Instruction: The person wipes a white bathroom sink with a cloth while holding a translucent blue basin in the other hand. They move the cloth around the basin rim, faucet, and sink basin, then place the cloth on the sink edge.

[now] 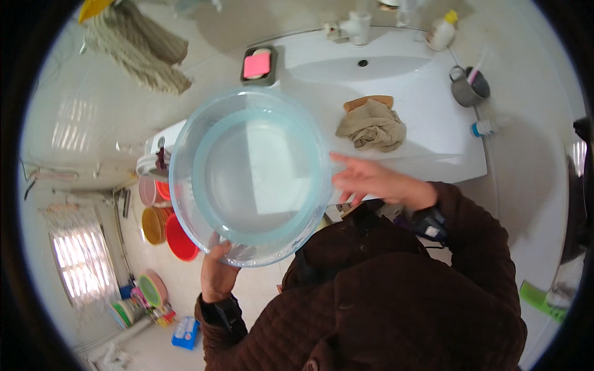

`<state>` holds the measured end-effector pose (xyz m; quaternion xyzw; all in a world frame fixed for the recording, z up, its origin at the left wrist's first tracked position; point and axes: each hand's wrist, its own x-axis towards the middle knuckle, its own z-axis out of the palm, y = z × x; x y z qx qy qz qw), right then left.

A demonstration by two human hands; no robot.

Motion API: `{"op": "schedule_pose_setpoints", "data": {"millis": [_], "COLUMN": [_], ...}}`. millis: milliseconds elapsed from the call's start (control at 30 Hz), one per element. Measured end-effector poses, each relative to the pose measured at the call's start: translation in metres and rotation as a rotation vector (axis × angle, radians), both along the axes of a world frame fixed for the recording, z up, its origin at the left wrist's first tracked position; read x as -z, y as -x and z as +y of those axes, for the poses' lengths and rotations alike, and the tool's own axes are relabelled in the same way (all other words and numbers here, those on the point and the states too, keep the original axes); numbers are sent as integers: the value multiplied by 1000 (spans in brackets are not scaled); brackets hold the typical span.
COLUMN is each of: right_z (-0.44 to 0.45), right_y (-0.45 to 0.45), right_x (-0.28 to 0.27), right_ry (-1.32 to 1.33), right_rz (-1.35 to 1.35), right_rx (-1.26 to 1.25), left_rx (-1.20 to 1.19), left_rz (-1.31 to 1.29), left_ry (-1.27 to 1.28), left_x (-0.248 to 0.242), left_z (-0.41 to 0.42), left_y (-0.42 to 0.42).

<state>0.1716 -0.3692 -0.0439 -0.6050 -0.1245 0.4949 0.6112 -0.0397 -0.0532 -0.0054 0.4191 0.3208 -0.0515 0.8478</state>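
A round clear-blue plastic basin point(183, 185) holds water and hangs over the left end of the white washbasin counter point(306, 92). My left hand point(218, 271) grips its near-left rim, thumb over the edge and the other fingers hidden beneath. Beside the basin's right rim is my right hand point(371, 181), its fingers apart and holding nothing; whether a fingertip brushes the rim is hard to tell. Just beyond that hand, a crumpled grey-beige cloth point(373, 127) lies in the sink against a tan-orange item point(369, 100), partly covered by it.
At the back stand a soap dish point(274, 69) with a pink sponge or soap point(256, 65), a faucet point(357, 30) and a pump bottle point(441, 35). A grey cup point(468, 90) with a toothbrush and a small bottle point(482, 128) line the right edge. Buckets point(182, 239) stand lower left.
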Motion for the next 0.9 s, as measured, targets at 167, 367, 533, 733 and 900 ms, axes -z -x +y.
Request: {"op": "schedule_pose_setpoints", "data": {"millis": [167, 367, 533, 733, 900], "right_z": [39, 45, 27, 6, -17], "right_y": [18, 32, 47, 52, 50], "right_x": [-30, -38, -36, -26, -22], "right_ry": [-162, -144, -145, -226, -245], "right_rz": [298, 190, 269, 357, 377], "right_rx": [13, 167, 307, 403, 472], "left_rx": [-31, -16, 36, 133, 180], "left_rz": [-64, -56, -66, -83, -44], "left_ry": [7, -68, -127, -166, -159], "left_x": [-1, -13, -32, -52, -59], "left_z": [-6, -8, -16, -26, -41], "left_y": [-5, -9, -21, -43, -64]}}
